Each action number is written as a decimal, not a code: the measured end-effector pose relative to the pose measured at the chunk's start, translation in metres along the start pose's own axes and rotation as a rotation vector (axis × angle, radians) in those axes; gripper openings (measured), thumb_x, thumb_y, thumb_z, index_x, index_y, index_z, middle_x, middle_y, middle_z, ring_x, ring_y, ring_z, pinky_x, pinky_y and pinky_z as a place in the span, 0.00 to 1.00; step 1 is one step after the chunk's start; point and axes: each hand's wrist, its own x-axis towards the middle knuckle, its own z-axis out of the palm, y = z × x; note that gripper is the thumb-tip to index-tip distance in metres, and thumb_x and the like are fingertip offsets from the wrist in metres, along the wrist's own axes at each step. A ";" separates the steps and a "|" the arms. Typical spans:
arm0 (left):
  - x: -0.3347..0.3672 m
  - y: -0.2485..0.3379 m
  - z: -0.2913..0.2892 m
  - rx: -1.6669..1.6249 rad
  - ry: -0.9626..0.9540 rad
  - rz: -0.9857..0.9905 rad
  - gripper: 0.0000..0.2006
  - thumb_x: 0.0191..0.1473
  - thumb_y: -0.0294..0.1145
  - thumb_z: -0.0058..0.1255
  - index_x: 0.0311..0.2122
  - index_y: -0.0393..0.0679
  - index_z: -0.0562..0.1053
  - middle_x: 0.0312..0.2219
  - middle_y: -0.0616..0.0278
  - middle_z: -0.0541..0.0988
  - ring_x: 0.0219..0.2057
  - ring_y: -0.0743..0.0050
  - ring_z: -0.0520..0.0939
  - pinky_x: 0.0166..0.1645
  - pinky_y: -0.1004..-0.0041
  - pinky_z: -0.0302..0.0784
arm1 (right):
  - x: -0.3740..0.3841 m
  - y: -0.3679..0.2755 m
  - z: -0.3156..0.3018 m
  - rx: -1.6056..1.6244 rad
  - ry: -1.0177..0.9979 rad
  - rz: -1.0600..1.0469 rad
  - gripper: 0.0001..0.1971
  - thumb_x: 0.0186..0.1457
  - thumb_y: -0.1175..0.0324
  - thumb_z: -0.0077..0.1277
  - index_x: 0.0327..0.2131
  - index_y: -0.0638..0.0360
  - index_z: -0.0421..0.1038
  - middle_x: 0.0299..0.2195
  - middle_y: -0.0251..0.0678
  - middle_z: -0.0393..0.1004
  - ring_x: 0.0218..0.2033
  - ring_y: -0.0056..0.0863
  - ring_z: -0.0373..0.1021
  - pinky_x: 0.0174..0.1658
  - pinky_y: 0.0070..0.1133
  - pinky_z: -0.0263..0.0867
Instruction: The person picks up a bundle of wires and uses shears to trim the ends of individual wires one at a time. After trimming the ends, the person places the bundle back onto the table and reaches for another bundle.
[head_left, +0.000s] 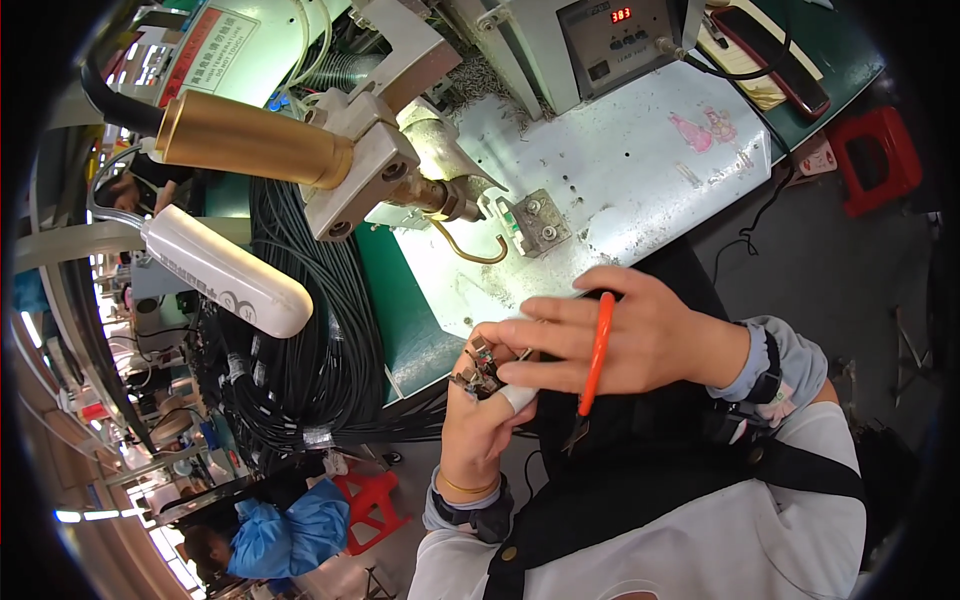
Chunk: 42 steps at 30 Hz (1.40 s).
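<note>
1. Wearing, nearest the camera, a white shirt (pixel 680 530) under a black apron (pixel 620 500).
2. Cupping small metal connectors (pixel 479 374) in the left hand (pixel 472 425), with fingers curled.
3. Reaching over that palm with the right hand (pixel 635 335), fingers extended, carrying an orange-handled tool (pixel 597 355); leaving any pinch at the fingertips impossible to tell.
4. Seemingly being partway through handling, with several connectors lying loose, apart from the metal fixture (pixel 543 224); giving no view of how many are finished.
</note>
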 end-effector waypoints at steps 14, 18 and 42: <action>-0.002 -0.002 0.015 0.271 0.201 0.146 0.09 0.42 0.17 0.43 0.33 0.36 0.63 0.19 0.64 0.68 0.13 0.89 0.61 0.15 0.88 0.52 | -0.010 -0.006 -0.006 0.089 -0.016 0.126 0.10 0.39 0.72 0.52 0.29 0.58 0.68 0.30 0.33 0.72 0.28 0.24 0.70 0.30 0.16 0.66; -0.001 -0.013 0.011 0.695 0.276 0.425 0.09 0.42 0.17 0.47 0.32 0.36 0.66 0.20 0.65 0.70 0.17 0.89 0.65 0.21 0.88 0.58 | -0.008 -0.013 0.000 0.073 0.043 0.190 0.09 0.37 0.76 0.53 0.26 0.57 0.67 0.29 0.33 0.72 0.29 0.26 0.71 0.30 0.17 0.66; -0.006 -0.017 0.008 0.414 0.328 0.499 0.09 0.43 0.18 0.50 0.33 0.34 0.67 0.22 0.66 0.72 0.21 0.89 0.68 0.26 0.89 0.62 | -0.004 -0.017 -0.013 0.496 -0.429 0.823 0.14 0.37 0.62 0.59 0.20 0.60 0.66 0.13 0.30 0.68 0.15 0.24 0.68 0.19 0.17 0.62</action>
